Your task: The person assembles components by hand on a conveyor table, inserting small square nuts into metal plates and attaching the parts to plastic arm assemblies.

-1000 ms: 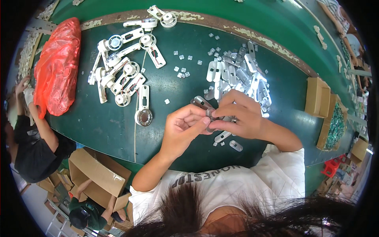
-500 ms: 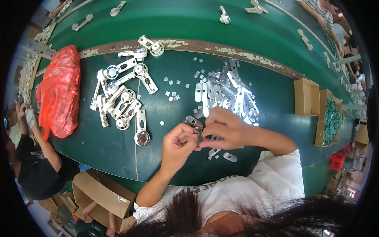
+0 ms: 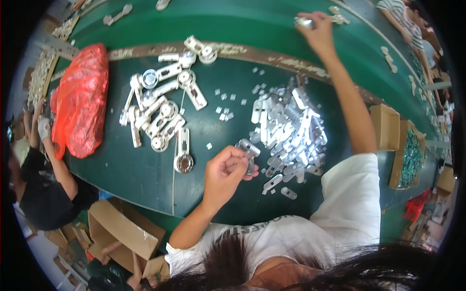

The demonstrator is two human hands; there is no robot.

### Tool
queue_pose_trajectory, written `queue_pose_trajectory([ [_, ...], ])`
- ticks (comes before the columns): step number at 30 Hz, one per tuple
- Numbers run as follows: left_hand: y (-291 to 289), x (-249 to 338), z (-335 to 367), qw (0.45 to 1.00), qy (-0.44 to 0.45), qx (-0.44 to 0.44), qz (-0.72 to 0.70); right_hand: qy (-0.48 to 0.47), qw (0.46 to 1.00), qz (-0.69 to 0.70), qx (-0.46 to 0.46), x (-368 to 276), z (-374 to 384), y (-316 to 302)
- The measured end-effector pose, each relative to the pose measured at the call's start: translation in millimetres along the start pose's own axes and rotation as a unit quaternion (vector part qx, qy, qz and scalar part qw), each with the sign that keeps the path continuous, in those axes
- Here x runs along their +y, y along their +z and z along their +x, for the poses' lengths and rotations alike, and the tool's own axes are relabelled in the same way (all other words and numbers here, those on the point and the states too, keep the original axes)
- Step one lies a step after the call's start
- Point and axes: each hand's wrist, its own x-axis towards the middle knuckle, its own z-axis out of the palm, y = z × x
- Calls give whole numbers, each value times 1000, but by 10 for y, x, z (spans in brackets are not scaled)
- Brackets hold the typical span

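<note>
My left hand (image 3: 226, 175) is closed over the green worktable, pinching a small grey see-through oval plastic cover (image 3: 250, 167). Another oval cover (image 3: 249, 147) lies right against its fingertips. Beyond the table's far edge, my right hand (image 3: 318, 31) reaches over the green belt, its fingers closed on a white handle-shaped plastic part (image 3: 304, 22), partly hidden by them. Between my arms spreads a pile of clear oval covers (image 3: 291, 131), shining under the light. Left of it lie several white handle-shaped parts with round ends (image 3: 167, 110).
Tiny clear square pieces (image 3: 225, 110) are scattered mid-table. A red plastic bag (image 3: 82, 106) stands at the left, near a co-worker's gloved hand (image 3: 44, 127). Open cardboard boxes (image 3: 385, 127) sit at the right, one holding small green pieces (image 3: 412, 157). More white parts (image 3: 340, 16) rest on the belt.
My right hand has left the cover beside my left hand and stretched far out to a white part on the belt. My left hand still grips the cover. The view has shifted slightly.
</note>
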Motion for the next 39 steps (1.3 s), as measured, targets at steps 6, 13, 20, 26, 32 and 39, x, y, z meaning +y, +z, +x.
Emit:
queue_pose_trajectory([
  [6,-45,-27,15,1000,-18,-6,-19,182,871,456,-4,-1333,-456,-1156],
  [13,-40,-48,53,996,-75,-5,-51,95,823,453,-329,-1913,-1052,-1412],
  [20,-65,-60,33,996,-24,-32,-83,-188,916,229,-271,-2255,-1464,-1242],
  [26,-43,-103,49,995,-25,-2,-101,-130,893,247,-354,-2185,-1460,-1172],
  [32,-38,-104,64,996,-37,28,-72,-224,930,163,-241,-2223,-1507,-1149],
  [39,-46,-67,54,995,-32,48,-85,-281,915,134,-256,-2255,-1524,-1170],
])
